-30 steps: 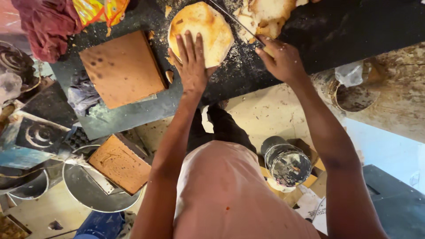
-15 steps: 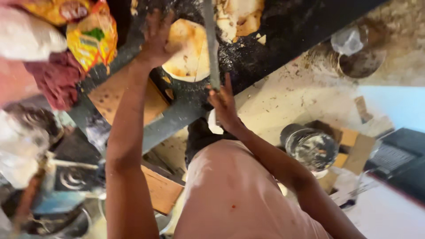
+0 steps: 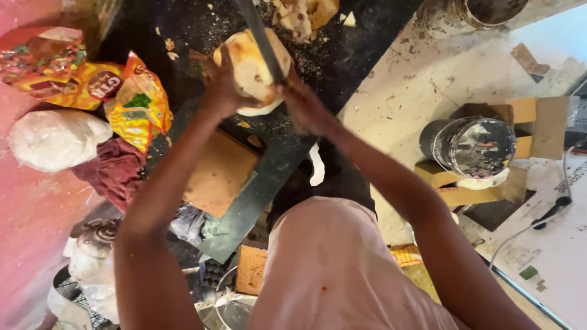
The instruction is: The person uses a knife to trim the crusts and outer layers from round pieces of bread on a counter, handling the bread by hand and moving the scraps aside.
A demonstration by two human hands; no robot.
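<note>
A pale, partly husked coconut [image 3: 252,68] rests on a dark counter [image 3: 361,43]. My left hand [image 3: 221,87] grips its left side. My right hand [image 3: 301,101] is closed around the handle of a long knife [image 3: 259,35], whose dark blade runs up across the coconut's right side. Pale husk scraps [image 3: 301,13] lie on the counter just beyond the coconut.
Yellow snack packets [image 3: 125,101], a white bag [image 3: 56,138] and a maroon cloth [image 3: 113,170] lie at the left. A brown board [image 3: 217,174] sits near the counter's edge. A shiny steel container [image 3: 476,146] stands on cardboard boxes [image 3: 532,116] at the right. A metal pot [image 3: 471,13] is at the top right.
My left hand went from lying flat on the coconut to gripping its side. My right hand brought the knife in from the right, and its blade now lies across the coconut.
</note>
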